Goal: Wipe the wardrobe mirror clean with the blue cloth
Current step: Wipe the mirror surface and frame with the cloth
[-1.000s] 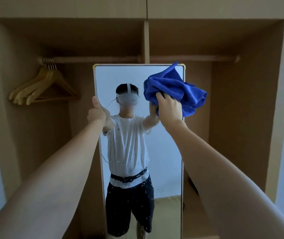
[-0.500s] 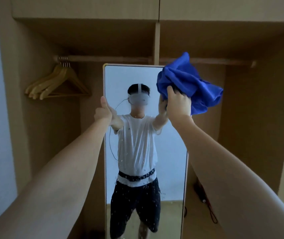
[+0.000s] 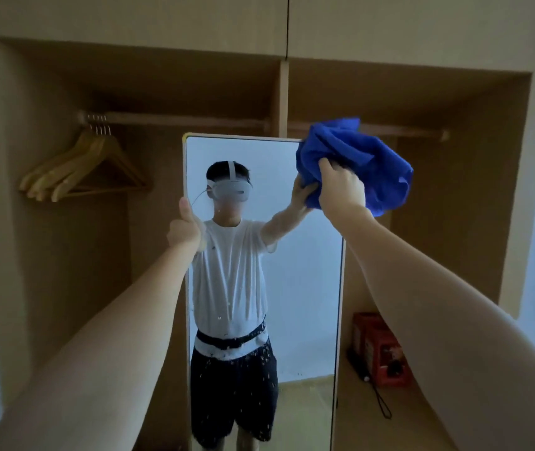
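**At the top right corner, cloth on glass, a tall mirror below**

Up at the mirror's [image 3: 305, 271] upper right corner the right hand [image 3: 342, 188] has its fingers curled into a bunched blue cloth [image 3: 357, 161], pressing the wad against the glass where frame and pane meet; part of the cloth spills past the right edge of the frame. The left hand [image 3: 184, 231] grips the opposite, left edge of the frame about shoulder height in the reflection, thumb up along the front and fingers wrapped behind, which looks like a bracing hold to keep the panel from rocking.

What the coming stroke turns on is the mirror's shape: it stands upright inside the open wardrobe [image 3: 454, 222], long axis vertical, narrow from side to side. The cloth sits at the very top of that axis, so nearly all the unwiped glass lies below and to the left of the right hand. White specks and droplets show thickest on the lower half, around the reflected waist and shorts, well apart from the cloth. The right hand is the one on the work; the left is nearer the dirty zone but is occupied holding the frame.

My reading is that wiping has barely started, and short sideways passes stepping downward would suit the narrow width.

Wooden hangers [image 3: 87, 170] hang on the rail at left, and a red box [image 3: 380, 349] sits on the wardrobe floor at right.
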Available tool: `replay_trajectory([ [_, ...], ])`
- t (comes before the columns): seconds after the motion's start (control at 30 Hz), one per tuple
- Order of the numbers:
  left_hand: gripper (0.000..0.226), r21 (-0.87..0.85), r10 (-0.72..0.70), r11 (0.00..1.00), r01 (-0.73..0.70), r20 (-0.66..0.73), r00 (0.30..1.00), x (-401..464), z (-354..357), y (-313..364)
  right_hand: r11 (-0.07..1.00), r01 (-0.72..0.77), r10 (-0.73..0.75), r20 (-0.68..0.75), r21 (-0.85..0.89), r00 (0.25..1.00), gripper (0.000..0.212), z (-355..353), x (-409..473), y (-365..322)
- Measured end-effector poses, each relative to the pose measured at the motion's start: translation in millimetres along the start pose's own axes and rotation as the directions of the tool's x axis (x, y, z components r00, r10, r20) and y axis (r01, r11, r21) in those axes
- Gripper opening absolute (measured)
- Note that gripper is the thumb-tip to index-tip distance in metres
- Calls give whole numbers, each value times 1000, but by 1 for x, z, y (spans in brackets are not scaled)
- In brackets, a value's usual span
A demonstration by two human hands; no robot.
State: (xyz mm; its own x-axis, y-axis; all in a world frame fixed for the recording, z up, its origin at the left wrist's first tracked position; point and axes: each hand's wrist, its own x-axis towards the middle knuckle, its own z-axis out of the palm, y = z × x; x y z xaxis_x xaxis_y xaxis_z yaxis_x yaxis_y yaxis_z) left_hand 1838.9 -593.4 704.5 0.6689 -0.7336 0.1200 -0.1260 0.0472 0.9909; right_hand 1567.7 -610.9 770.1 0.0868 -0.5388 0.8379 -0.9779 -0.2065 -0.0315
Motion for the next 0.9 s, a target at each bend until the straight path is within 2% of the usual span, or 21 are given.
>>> replay_trajectory([
  [0.07,84,26,64,998,-64,14,998,-4,-2,-4,999,-10,11,15,-46,1000,44,17,-21,-3],
  [0.1,82,3,107,994,-107,16,994,-8,-5,-5,998,-4,5,16,-64,1000,43,25,-34,-4],
  [0.27,80,52,147,988,-148,18,989,-12,-8,-9,988,28,-22,40,-154,999,37,29,-57,-2],
  [0.43,85,68,137,988,-137,-5,991,-14,-8,-8,998,4,-8,-87,-55,996,47,5,-20,3],
  [0.57,83,100,144,985,-140,-30,989,-11,-4,-8,998,-62,61,-25,-12,998,58,3,0,-2],
  [0.7,80,106,196,976,-191,-39,980,-7,-3,-12,980,-165,168,17,-109,986,52,33,-31,-13],
  [0.83,81,80,223,973,-219,-43,974,-6,-3,-15,962,-177,190,46,-207,981,55,48,-52,-10],
  [0.9,79,51,244,969,-241,-43,969,-7,-3,-17,957,-190,197,12,-219,980,51,39,-47,-13],
])
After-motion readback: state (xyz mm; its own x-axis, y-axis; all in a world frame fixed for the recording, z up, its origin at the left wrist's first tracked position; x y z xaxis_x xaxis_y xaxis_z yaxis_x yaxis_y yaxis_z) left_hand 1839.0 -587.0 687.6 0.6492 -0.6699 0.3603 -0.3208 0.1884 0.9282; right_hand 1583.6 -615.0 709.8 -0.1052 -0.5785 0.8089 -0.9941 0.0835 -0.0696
